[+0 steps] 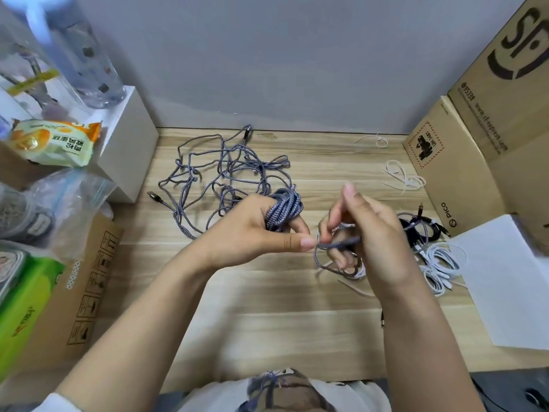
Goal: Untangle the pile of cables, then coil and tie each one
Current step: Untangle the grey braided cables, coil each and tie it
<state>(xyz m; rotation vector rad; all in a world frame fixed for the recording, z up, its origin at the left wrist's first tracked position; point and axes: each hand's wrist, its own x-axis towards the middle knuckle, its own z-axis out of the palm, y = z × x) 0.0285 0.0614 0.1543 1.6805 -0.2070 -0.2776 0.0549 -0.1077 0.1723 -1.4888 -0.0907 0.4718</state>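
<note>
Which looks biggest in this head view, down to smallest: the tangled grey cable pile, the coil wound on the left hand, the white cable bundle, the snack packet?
1. Tangled grey cable pile, clearly the widest.
2. Snack packet.
3. White cable bundle, roughly alike with the packet; the packet sits nearer the camera, so that order is unsure.
4. Coil on the left hand.

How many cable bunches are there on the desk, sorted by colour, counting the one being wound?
Grey braided: 2, the coil wound on the left hand and fed by the right hand, and the loose tangle.
Black: 1, the bundle.
White: 1, the bundle.
Total: 4
</note>
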